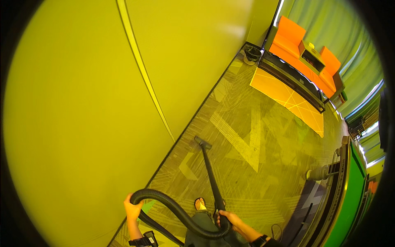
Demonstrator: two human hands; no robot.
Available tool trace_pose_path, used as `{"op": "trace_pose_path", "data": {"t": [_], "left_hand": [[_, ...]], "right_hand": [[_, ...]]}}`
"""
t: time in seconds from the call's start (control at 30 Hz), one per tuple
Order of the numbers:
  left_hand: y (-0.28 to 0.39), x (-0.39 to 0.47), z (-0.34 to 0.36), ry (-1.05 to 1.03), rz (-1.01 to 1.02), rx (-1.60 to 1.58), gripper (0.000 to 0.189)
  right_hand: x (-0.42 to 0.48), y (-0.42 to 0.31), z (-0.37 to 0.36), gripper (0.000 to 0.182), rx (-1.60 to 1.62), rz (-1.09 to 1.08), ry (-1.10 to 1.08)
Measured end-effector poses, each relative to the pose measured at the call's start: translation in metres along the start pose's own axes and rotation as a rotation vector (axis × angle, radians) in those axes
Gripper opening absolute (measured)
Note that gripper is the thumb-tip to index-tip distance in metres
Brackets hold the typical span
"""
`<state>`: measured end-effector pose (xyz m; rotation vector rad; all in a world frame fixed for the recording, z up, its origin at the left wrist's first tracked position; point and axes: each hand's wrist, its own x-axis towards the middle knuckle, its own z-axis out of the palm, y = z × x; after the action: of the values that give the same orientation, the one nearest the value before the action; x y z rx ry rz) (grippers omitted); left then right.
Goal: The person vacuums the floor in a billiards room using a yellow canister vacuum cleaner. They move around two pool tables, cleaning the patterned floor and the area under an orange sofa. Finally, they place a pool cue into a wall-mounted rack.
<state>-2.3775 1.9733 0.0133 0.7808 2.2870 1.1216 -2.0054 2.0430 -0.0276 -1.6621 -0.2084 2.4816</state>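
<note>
My right hand (pixel 226 218) grips the black vacuum cleaner wand (pixel 211 173) near its upper end, in front of my legs. The wand slants away from me across the patterned carpet (pixel 237 182). At its far end the floor nozzle (pixel 202 143) rests on the carpet, a short way from the wall's base. My left hand (pixel 133 207) holds the ribbed black hose (pixel 176 205) at a bend, close to the wall. From there the hose loops across my body to the wand's handle, and another length runs down out of view at the bottom.
A yellow-lit wall (pixel 92 123) runs along the left. On the right stands a pool table (pixel 348 191) with green cloth and a thick leg (pixel 318 173). Farther off are orange seats (pixel 288 37), a low dark table (pixel 293 81), an orange rug (pixel 277 92) and a lined wastebasket (pixel 251 55).
</note>
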Motion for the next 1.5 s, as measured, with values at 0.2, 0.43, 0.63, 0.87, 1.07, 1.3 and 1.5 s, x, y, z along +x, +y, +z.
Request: {"op": "trace_pose_path", "data": {"t": [0.2, 0.43, 0.63, 0.87, 1.07, 1.3, 1.5], "left_hand": [[0.062, 0.053, 0.005, 0.163, 0.214, -0.002, 0.024], [0.066, 0.019, 0.059, 0.160, 0.286, 0.157, 0.026], [0.025, -0.053, 0.111, -0.169, 0.022, 0.107, 0.031], [0.076, -0.116, 0.204, -1.045, 0.363, 0.203, 0.032], [0.085, -0.116, 0.241, -1.124, 0.284, 0.089, 0.034], [0.031, -0.081, 0.219, -0.565, 0.049, 0.042, 0.035], [0.065, -0.063, 0.224, -0.369, -0.134, 0.262, 0.036]], "right_hand": [[0.077, -0.114, 0.011, 0.025, -0.086, -0.205, 0.106], [0.169, -0.222, -0.023, 0.026, -0.373, -0.339, 0.232], [0.136, -0.158, -0.131, 0.035, -1.172, -0.385, 0.289], [-0.031, -0.015, -0.300, 0.042, -1.103, 0.107, 0.367], [-0.136, -0.082, -0.277, 0.029, -0.386, 0.241, 0.275], [0.018, -0.237, -0.232, 0.038, -0.627, -0.282, 0.347], [0.178, -0.381, -0.179, 0.030, -0.334, -0.472, 0.233]]}}
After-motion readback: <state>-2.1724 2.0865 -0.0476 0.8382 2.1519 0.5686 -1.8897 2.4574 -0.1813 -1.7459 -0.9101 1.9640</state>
